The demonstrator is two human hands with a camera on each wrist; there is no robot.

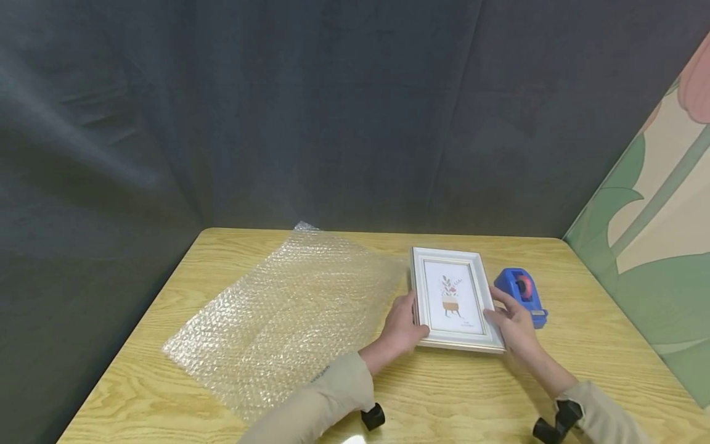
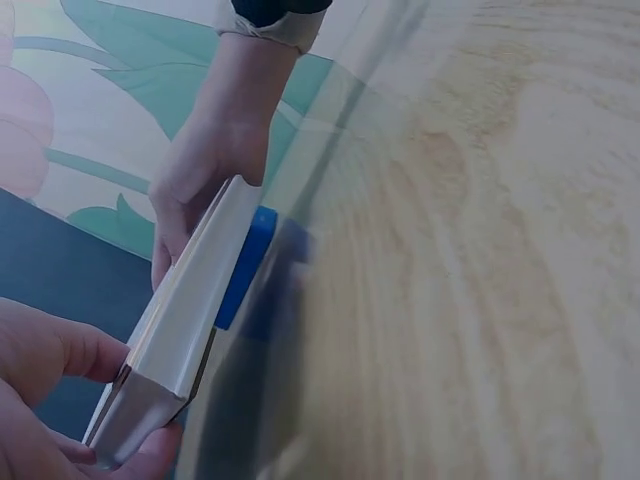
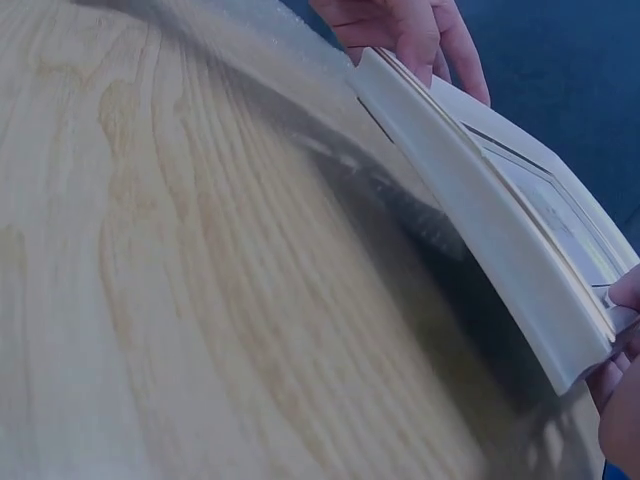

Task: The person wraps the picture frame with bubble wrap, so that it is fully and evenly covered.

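A white picture frame (image 1: pixel 459 340) with a thin gold inner line and a plant drawing is held between both hands, face up. My left hand (image 1: pixel 400 322) grips its left edge near the lower corner, thumb on the front. On the opposite edge my right hand (image 1: pixel 514 324) holds it, thumb on the front and fingers underneath. In the right wrist view the frame (image 3: pixel 490 230) is raised over the tabletop with a dark shadow below. The left wrist view shows the frame's side (image 2: pixel 190 300) edge-on, pinched between thumb and finger.
A sheet of bubble wrap (image 1: pixel 288 302) lies flat on the wooden table (image 1: pixel 444 394), left of the frame. Just beyond the right hand stands a blue tape dispenser (image 1: pixel 521 290) with a red core. A dark curtain (image 1: pixel 344 117) hangs behind, and a flower-patterned panel (image 1: pixel 654 234) borders the right side.
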